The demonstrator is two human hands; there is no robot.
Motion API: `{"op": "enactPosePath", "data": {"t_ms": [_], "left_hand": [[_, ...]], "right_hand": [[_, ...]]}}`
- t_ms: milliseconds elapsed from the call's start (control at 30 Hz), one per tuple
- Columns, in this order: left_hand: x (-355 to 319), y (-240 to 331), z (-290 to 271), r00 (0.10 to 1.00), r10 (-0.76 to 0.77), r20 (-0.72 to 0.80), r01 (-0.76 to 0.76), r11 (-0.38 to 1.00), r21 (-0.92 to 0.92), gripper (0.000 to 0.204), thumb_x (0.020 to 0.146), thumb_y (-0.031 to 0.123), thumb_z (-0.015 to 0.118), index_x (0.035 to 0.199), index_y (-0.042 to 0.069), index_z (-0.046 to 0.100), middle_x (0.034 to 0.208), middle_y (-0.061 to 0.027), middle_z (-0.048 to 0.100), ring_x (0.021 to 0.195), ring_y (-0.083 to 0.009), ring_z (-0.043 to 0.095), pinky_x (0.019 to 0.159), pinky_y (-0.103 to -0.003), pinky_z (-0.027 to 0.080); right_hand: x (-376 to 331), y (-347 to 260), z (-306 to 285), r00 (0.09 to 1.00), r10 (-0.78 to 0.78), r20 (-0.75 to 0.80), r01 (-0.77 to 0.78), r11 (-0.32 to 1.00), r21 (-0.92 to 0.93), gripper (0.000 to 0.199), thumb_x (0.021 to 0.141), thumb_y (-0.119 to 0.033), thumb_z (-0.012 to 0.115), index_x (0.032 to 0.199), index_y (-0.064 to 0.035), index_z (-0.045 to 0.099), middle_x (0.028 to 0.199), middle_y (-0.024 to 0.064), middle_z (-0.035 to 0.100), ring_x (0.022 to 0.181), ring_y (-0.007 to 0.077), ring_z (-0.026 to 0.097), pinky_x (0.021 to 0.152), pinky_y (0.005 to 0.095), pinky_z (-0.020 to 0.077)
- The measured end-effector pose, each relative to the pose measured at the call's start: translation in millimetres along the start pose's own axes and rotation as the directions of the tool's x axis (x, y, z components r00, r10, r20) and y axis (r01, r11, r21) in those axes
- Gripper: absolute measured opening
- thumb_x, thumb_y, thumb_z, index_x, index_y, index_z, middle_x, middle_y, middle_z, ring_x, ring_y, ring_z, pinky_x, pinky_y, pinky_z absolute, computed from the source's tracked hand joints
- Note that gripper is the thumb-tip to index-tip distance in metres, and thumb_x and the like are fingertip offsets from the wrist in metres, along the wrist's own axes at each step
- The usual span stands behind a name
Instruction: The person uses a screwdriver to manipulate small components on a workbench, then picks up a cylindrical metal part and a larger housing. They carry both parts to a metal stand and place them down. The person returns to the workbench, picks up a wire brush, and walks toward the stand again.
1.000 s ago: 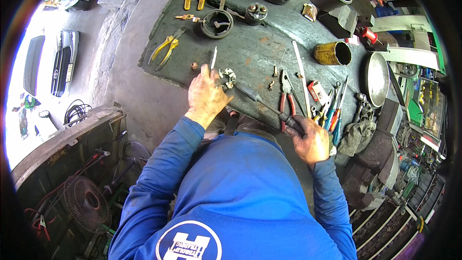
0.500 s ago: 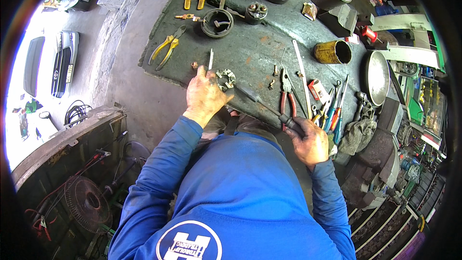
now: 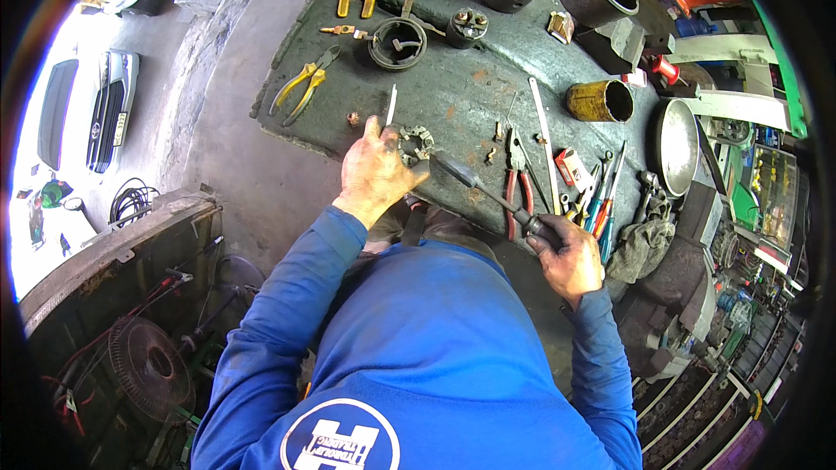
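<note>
My left hand (image 3: 376, 176) is closed at the near edge of the bench, its fingers gripping a small round metal part (image 3: 420, 143) with blocky pieces around its rim. A thin pale strip (image 3: 392, 103) sticks up beyond my fingertips; whether I hold it too is unclear. In my right hand (image 3: 570, 263) is the dark handle of what looks like a soldering iron (image 3: 495, 197). Its metal shaft points left, and its thick dark tip is close beside the round part; contact between them cannot be made out. A small copper-coloured piece (image 3: 353, 118) lies left of my left hand.
Yellow-handled pliers (image 3: 300, 96) lie to the left, a ring-shaped housing (image 3: 397, 43) farther back. Red-handled pliers (image 3: 517, 176), screwdrivers (image 3: 607, 204) and a rag (image 3: 642, 248) lie right. A yellow cylinder (image 3: 601, 101) and metal bowl (image 3: 677, 148) stand beyond them.
My right hand has shifted slightly right and down with the iron, whose tip is now a little lower. My left hand keeps its grip on the round part.
</note>
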State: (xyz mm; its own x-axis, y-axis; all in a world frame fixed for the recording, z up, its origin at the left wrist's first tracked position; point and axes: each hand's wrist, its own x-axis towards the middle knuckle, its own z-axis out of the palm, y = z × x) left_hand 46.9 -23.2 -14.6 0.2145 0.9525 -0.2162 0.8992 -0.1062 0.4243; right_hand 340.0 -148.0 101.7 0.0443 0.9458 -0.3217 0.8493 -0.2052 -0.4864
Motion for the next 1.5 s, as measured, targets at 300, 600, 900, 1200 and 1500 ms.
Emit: {"op": "enactPosePath", "data": {"t_ms": [300, 600, 900, 1200, 1500], "left_hand": [[-3.7, 4.2, -18.4, 0.995, 0.096, -0.032, -0.088, 0.975, 0.204, 0.075, 0.07, 0.048, 0.088, 0.127, 0.005, 0.067, 0.135, -0.0237, 0.06, 0.125, -0.039, 0.06, 0.108, -0.045, 0.048], [41.9, -42.2, -55.6, 0.939, 0.318, -0.13, -0.337, 0.925, -0.172, 0.031, 0.092, 0.011, 0.07, 0.122, 0.006, 0.064, 0.104, -0.02, 0.074, 0.1, -0.0419, 0.07, 0.088, -0.049, 0.057], [63.4, -28.2, -63.3, 0.797, 0.601, 0.058, -0.592, 0.759, 0.27, 0.058, 0.082, 0.017, 0.08, 0.137, 0.016, 0.062, 0.135, -0.022, 0.06, 0.127, -0.0415, 0.058, 0.102, -0.052, 0.051], [67.4, -7.1, -51.8, 0.612, 0.635, 0.472, -0.787, 0.55, 0.28, 0.071, 0.08, 0.01, 0.076, 0.148, 0.021, 0.059, 0.147, -0.0164, 0.053, 0.132, -0.0337, 0.054, 0.109, -0.045, 0.046], [67.8, -8.4, -53.4, 0.587, 0.659, 0.471, -0.807, 0.526, 0.269, 0.067, 0.074, 0.015, 0.081, 0.139, 0.012, 0.063, 0.145, -0.0149, 0.055, 0.132, -0.0325, 0.054, 0.105, -0.044, 0.047]], "right_hand": [[-3.4, 12.4, 26.2, 1.0, -0.005, -0.028, 0.006, 0.999, 0.053, 0.038, 0.085, -0.023, 0.082, 0.115, -0.0027, 0.073, 0.104, 0.0185, 0.076, 0.094, 0.0387, 0.073, 0.083, 0.0451, 0.0571], [-4.1, 9.3, 24.5, 0.999, -0.007, -0.039, 0.008, 1.0, 0.024, 0.038, 0.085, -0.024, 0.082, 0.116, -0.0029, 0.073, 0.103, 0.0179, 0.076, 0.094, 0.0386, 0.073, 0.083, 0.0444, 0.0573], [-4.6, 8.7, 23.2, 1.0, 0.014, -0.026, -0.013, 1.0, 0.027, 0.038, 0.085, -0.024, 0.082, 0.116, -0.0029, 0.073, 0.105, 0.0181, 0.076, 0.096, 0.0381, 0.074, 0.084, 0.0442, 0.0577], [-4.6, 9.0, 22.0, 0.999, 0.005, -0.032, -0.004, 1.0, 0.021, 0.04, 0.086, -0.027, 0.082, 0.117, -0.0034, 0.073, 0.108, 0.0187, 0.076, 0.098, 0.0386, 0.074, 0.086, 0.0437, 0.0582], [-5.4, 10.5, 23.6, 0.999, 0.008, -0.044, -0.007, 0.999, 0.033, 0.04, 0.085, -0.028, 0.082, 0.117, -0.0043, 0.073, 0.107, 0.0183, 0.076, 0.096, 0.038, 0.074, 0.084, 0.044, 0.0584]]}}
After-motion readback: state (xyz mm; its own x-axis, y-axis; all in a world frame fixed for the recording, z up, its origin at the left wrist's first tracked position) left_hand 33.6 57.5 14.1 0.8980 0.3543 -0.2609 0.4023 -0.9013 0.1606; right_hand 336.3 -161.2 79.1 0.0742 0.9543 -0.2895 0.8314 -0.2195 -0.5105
